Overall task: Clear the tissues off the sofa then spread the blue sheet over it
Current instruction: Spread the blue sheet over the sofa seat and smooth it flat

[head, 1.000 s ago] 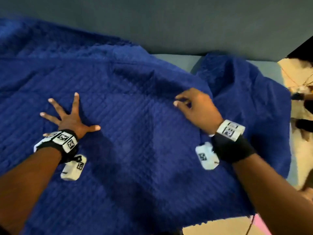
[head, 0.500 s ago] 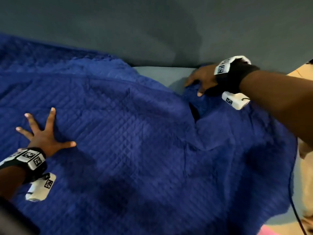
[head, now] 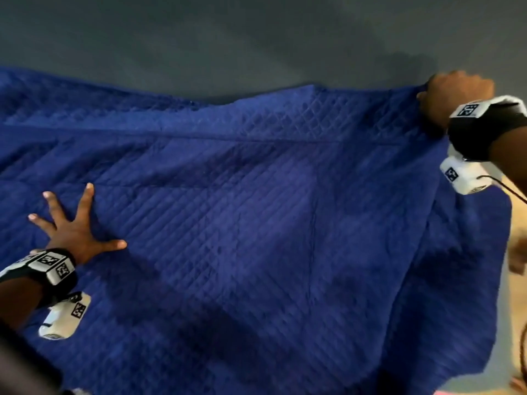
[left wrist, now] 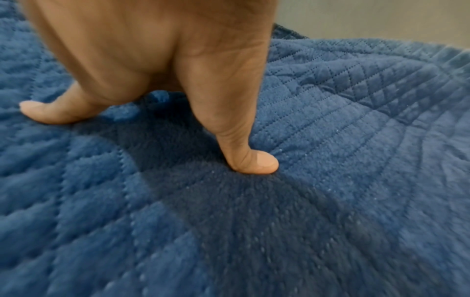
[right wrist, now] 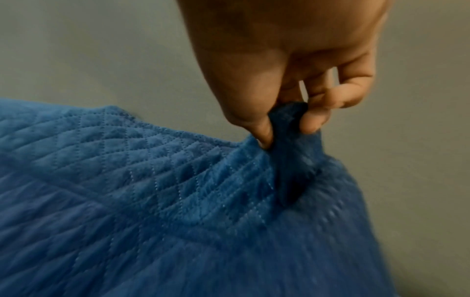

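Grey sofa back [head: 256, 38] behind blue sheet [head: 256, 223]. Left hand [head: 75, 233] splayed flat, pressing sheet. Right hand [head: 453, 94] pinches its far corner.

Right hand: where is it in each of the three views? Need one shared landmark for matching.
Head: right hand at upper right, gripping the far edge of the blue sheet by the sofa backrest.
Left wrist: not in view; only the left hand pressing the sheet.
Right wrist: top centre, fingers pinching a bunched fold.
Shared landmark: the sheet's diamond-quilted border.
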